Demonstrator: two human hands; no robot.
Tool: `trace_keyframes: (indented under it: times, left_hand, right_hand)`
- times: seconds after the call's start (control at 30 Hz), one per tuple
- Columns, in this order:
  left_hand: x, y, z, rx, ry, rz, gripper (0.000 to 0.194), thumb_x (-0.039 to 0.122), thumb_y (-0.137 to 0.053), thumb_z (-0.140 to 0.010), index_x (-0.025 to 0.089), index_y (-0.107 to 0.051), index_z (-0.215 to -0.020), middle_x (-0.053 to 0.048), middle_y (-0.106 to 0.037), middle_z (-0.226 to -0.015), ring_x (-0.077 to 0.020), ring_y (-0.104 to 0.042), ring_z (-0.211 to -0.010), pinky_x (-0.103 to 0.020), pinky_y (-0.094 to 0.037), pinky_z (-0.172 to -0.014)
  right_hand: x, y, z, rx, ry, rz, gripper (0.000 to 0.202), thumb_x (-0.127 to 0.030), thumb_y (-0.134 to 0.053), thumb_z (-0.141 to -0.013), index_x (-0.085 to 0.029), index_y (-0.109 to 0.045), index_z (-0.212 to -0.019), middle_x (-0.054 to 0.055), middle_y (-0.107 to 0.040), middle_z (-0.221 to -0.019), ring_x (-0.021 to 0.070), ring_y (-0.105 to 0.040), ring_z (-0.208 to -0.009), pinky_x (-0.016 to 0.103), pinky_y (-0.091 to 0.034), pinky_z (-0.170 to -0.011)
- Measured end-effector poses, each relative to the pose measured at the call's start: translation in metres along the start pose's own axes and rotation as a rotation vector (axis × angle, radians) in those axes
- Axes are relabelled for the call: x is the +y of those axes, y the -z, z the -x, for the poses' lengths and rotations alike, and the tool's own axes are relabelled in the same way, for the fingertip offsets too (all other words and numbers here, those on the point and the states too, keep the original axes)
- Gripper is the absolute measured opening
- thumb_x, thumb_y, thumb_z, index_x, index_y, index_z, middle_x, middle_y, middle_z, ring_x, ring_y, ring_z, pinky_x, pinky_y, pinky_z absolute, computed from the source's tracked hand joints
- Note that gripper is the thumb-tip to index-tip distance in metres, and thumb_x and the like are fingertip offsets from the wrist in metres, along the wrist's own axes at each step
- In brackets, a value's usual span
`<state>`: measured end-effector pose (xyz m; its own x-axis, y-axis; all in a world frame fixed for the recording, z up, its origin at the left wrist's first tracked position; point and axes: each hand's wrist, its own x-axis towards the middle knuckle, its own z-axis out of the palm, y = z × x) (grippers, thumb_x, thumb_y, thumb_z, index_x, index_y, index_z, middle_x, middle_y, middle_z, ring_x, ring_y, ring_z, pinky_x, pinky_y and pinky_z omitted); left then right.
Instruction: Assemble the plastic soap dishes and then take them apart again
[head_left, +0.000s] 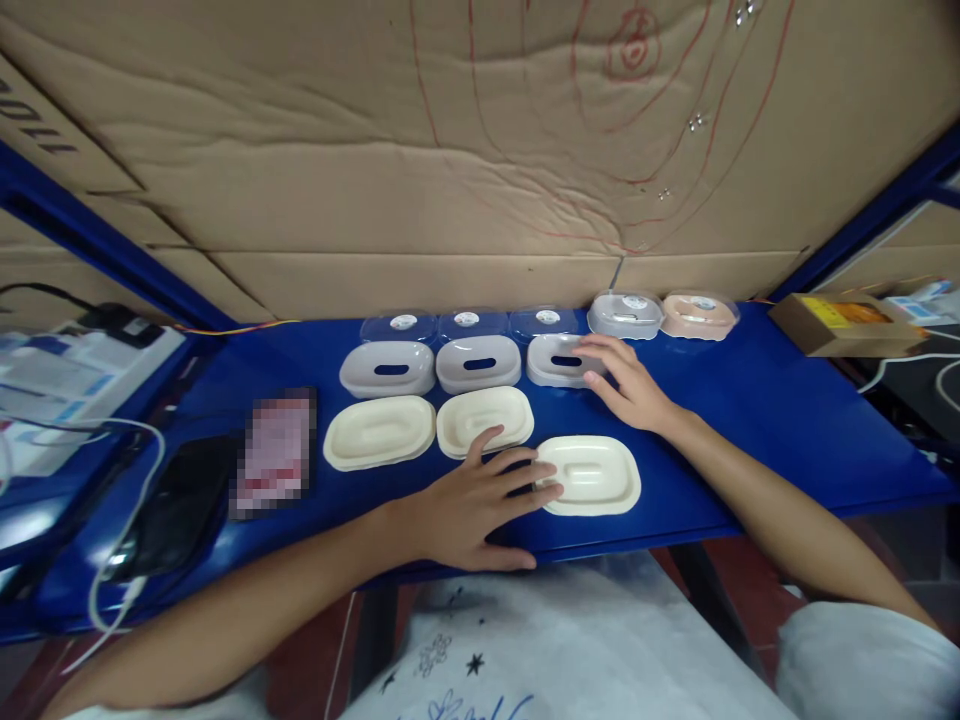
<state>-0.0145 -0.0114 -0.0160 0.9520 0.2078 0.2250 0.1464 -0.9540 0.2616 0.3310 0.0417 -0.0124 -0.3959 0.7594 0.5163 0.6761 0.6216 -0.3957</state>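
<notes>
My left hand is spread, its fingertips on the left edge of a cream oval tray near the table's front edge. Its index finger reaches over a second cream tray; a third lies further left. My right hand has its fingers apart, touching the right end of a grey slotted oval shell. Two more grey shells stand left of it. Behind them are three clear lids with round labels. A grey lidded box and a pink one stand at the back right.
On the left lie a black phone, a blurred pink item and white cables. A cardboard box sits at the right end. Cardboard walls the back of the blue table.
</notes>
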Motion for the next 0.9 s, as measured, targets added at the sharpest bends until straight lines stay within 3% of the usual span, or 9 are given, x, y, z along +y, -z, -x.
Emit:
trace_keyframes:
  times: [0.07,0.1,0.2,0.33,0.43,0.63,0.77,0.9]
  left_hand:
    - [-0.001,-0.002,-0.001,-0.014,0.017,-0.028,0.081,0.070,-0.061,-0.107,0.024,-0.044,-0.172,-0.015,-0.059,-0.166,-0.0378,-0.052,-0.152,-0.066,-0.003,-0.137]
    - [-0.001,-0.002,-0.002,-0.016,0.031,-0.045,0.081,0.071,-0.057,-0.109,0.024,-0.042,-0.173,-0.016,-0.056,-0.168,-0.0378,-0.050,-0.153,-0.066,-0.003,-0.137]
    - [-0.002,-0.003,-0.003,-0.014,0.070,-0.100,0.077,0.068,-0.048,-0.114,0.022,-0.037,-0.175,-0.019,-0.048,-0.173,-0.0369,-0.046,-0.158,-0.065,-0.004,-0.137]
    - [-0.006,0.001,-0.002,0.039,0.145,-0.196,0.071,0.063,-0.046,-0.116,0.022,-0.040,-0.173,-0.020,-0.050,-0.171,-0.0368,-0.047,-0.157,-0.067,-0.009,-0.136]
    - [-0.012,0.004,-0.001,0.094,0.216,-0.281,0.065,0.058,-0.049,-0.116,0.021,-0.045,-0.170,-0.020,-0.052,-0.169,-0.0376,-0.049,-0.155,-0.068,-0.011,-0.136]
    - [-0.021,0.003,0.000,0.124,0.259,-0.317,0.058,0.049,-0.053,-0.116,0.021,-0.047,-0.167,-0.018,-0.058,-0.164,-0.0361,-0.053,-0.151,-0.068,-0.016,-0.135]
    - [-0.020,0.000,0.000,0.110,0.249,-0.280,0.049,0.046,-0.054,-0.116,0.020,-0.055,-0.158,-0.016,-0.062,-0.159,-0.0349,-0.055,-0.149,-0.068,-0.015,-0.136]
    - [-0.019,-0.001,0.001,0.098,0.257,-0.232,0.037,0.044,-0.053,-0.116,0.021,-0.065,-0.142,-0.014,-0.067,-0.152,-0.0322,-0.058,-0.146,-0.066,-0.014,-0.137]
  right_hand:
    - [-0.011,0.011,0.002,0.030,0.054,-0.014,0.026,-0.040,-0.053,-0.115,-0.026,-0.072,-0.125,0.010,-0.078,-0.120,0.0268,-0.074,-0.117,0.047,-0.057,-0.104]
    - [-0.017,0.015,0.004,0.015,0.092,-0.034,0.020,-0.037,-0.057,-0.113,-0.025,-0.073,-0.116,0.007,-0.078,-0.106,0.0235,-0.075,-0.101,0.042,-0.058,-0.094]
    - [-0.041,0.017,0.011,-0.123,0.215,-0.089,0.014,-0.035,-0.067,-0.108,-0.023,-0.072,-0.106,0.003,-0.076,-0.091,0.0189,-0.071,-0.083,0.036,-0.055,-0.082]
    - [-0.070,0.005,0.020,-0.324,0.346,-0.050,0.016,-0.037,-0.068,-0.106,-0.022,-0.074,-0.106,0.005,-0.079,-0.099,0.0212,-0.074,-0.093,0.038,-0.054,-0.088]
    - [-0.072,-0.002,0.021,-0.380,0.336,0.002,0.019,-0.040,-0.067,-0.107,-0.022,-0.074,-0.109,0.007,-0.080,-0.109,0.0232,-0.075,-0.102,0.040,-0.055,-0.093]
    - [-0.043,-0.003,0.019,-0.358,0.218,0.127,0.028,-0.042,-0.060,-0.113,-0.021,-0.075,-0.120,0.010,-0.080,-0.110,0.0240,-0.075,-0.098,0.040,-0.057,-0.091]
    - [-0.034,-0.003,0.018,-0.310,0.120,0.218,0.033,-0.041,-0.053,-0.115,-0.020,-0.077,-0.126,0.012,-0.081,-0.121,0.0287,-0.075,-0.112,0.046,-0.055,-0.097]
    - [-0.037,-0.001,0.017,-0.329,0.087,0.139,0.036,-0.036,-0.047,-0.118,-0.025,-0.073,-0.139,0.010,-0.079,-0.138,0.0269,-0.072,-0.130,0.048,-0.050,-0.111]
